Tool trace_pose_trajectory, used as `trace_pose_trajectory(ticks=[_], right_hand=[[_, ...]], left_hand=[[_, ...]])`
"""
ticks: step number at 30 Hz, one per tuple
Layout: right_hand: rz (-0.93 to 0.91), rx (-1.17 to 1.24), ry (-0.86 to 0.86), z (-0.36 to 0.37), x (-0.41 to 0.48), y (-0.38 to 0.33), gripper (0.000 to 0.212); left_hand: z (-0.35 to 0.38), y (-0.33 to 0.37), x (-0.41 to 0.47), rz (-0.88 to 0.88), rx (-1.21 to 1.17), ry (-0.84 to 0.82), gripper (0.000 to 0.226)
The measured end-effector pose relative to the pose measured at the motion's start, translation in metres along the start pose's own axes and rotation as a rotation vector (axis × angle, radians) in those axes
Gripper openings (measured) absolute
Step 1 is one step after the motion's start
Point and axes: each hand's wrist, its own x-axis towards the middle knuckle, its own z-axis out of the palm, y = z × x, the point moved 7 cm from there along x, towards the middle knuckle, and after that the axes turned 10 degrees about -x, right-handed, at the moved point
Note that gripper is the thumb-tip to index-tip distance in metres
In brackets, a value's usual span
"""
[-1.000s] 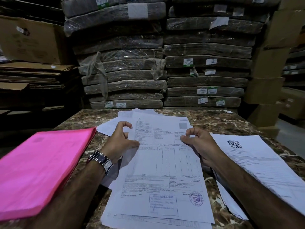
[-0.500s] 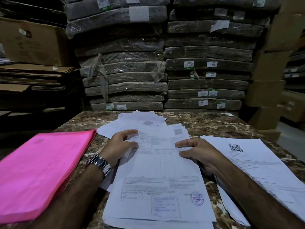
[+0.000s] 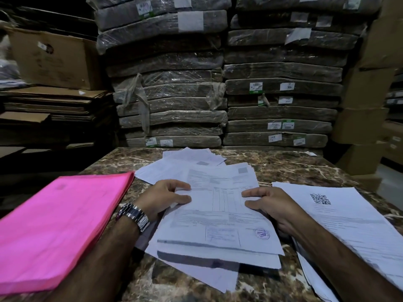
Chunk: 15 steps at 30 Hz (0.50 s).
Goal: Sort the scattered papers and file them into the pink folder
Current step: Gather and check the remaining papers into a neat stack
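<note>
The pink folder (image 3: pixel 61 225) lies closed on the table (image 3: pixel 294 168) to my left; I can't see what is inside it. My left hand (image 3: pixel 163 199) pinches the left edge of the papers (image 3: pixel 218 216) in front of me, fingers curled. My right hand (image 3: pixel 274 205) holds their right edge, thumb and forefinger flat on top, the other fingers hidden. More loose sheets fan out underneath, and a second pile (image 3: pixel 340 216) with a QR code lies on the right. Wrapped bundles (image 3: pixel 174 83) and cardboard boxes (image 3: pixel 50 57) stand stacked behind the table.
</note>
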Motion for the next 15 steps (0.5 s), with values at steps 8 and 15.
trace_pose_trajectory(ticks=[8,15], right_hand=[[-0.010,-0.108,-0.110,0.020,0.006,-0.020,0.020],[-0.104,-0.113,0.003,0.066,0.082,-0.072,0.019]], left_hand=[[-0.016,0.040,0.012,0.110,0.392,0.040,0.048],[-0.070,0.086,0.093,0.193,0.677,0.237,0.052]])
